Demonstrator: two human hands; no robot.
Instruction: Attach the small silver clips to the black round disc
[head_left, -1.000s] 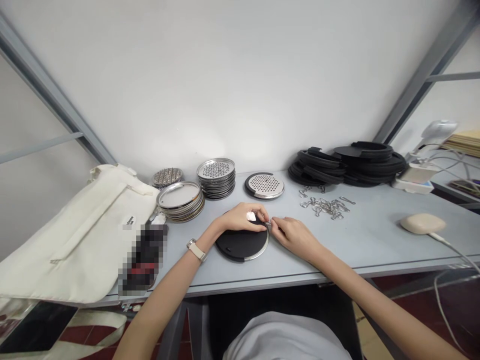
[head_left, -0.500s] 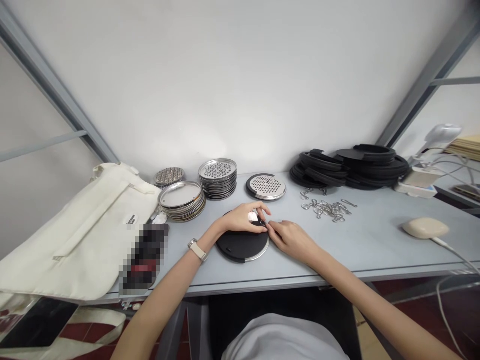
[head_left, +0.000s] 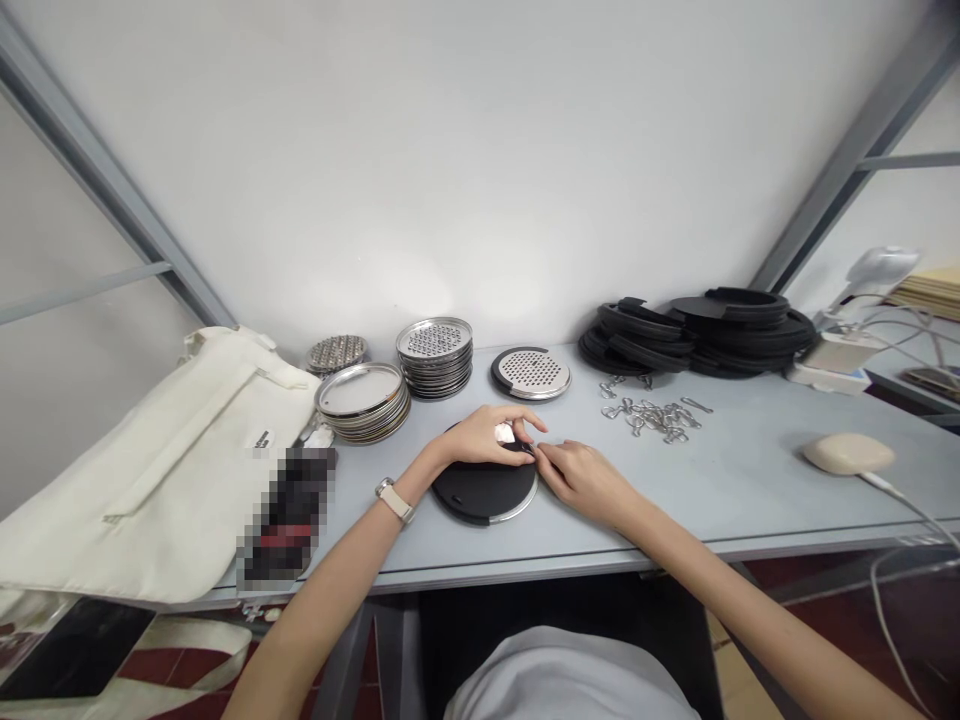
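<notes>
A black round disc (head_left: 487, 488) with a silver metal rim along its lower right lies flat at the front of the table. My left hand (head_left: 484, 436) rests across its far part, thumb and forefinger curled around its right edge. Beneath those fingers shows a small white patch (head_left: 504, 433) that I cannot identify. From the right, my right hand (head_left: 581, 478) pinches at the same edge, its fingertips meeting my left thumb. Between the fingertips a small metal clip (head_left: 529, 448) is partly visible; the fingers hide most of it.
Behind stand stacks of metal grater plates (head_left: 435, 345) and plain metal rings (head_left: 362, 395), plus a black-rimmed grater (head_left: 534, 372). Loose metal clips (head_left: 660, 418) lie before piled black rims (head_left: 739, 335). A cream bag (head_left: 180, 460) is left; a corded beige device (head_left: 849, 454) is right.
My fingers have shifted very slightly at the disc's edge, the left fingertips reaching a bit further right. The disc stays in place.
</notes>
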